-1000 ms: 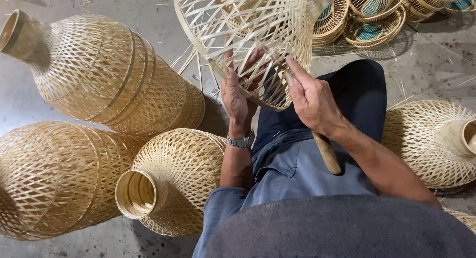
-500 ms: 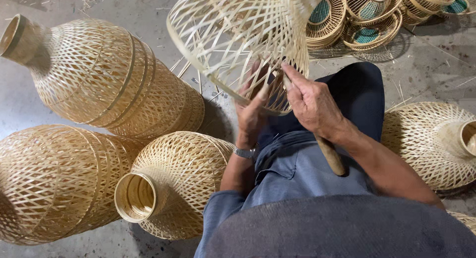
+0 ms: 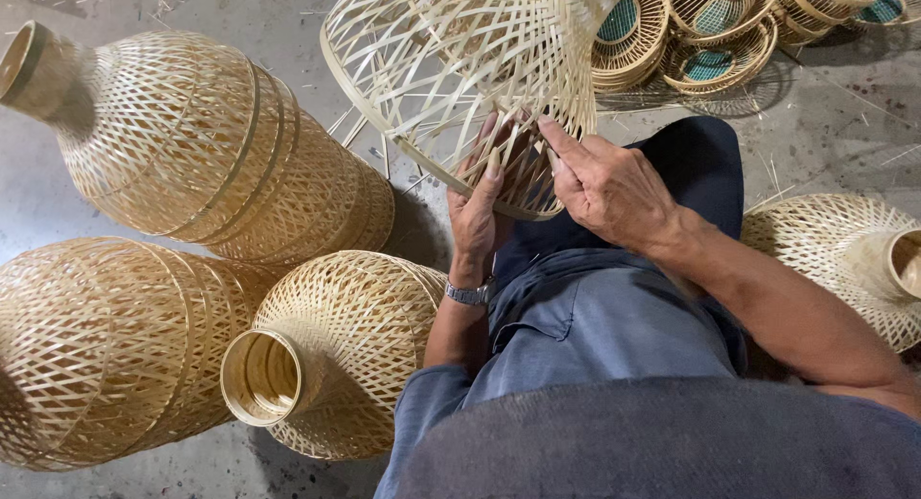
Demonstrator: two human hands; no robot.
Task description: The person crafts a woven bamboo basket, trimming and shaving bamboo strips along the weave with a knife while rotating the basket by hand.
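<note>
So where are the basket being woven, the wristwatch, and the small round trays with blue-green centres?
Basket being woven (image 3: 451, 67), head view, on its open lattice wall.
Wristwatch (image 3: 468, 294), head view, on the metal band at the left wrist.
Small round trays (image 3: 710, 62), head view, on one tray's blue-green centre.

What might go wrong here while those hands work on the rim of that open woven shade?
Thin loose strip ends stick out around the unfinished woven shade; they might prick or cut the left hand or right hand, both bare and pressed against its rim. The shade is held up off the floor, so a slip could distort its open weave. Finished bottle-shaped shades lie close against the person's leg; a shift of the knee might knock or crush one.
</note>
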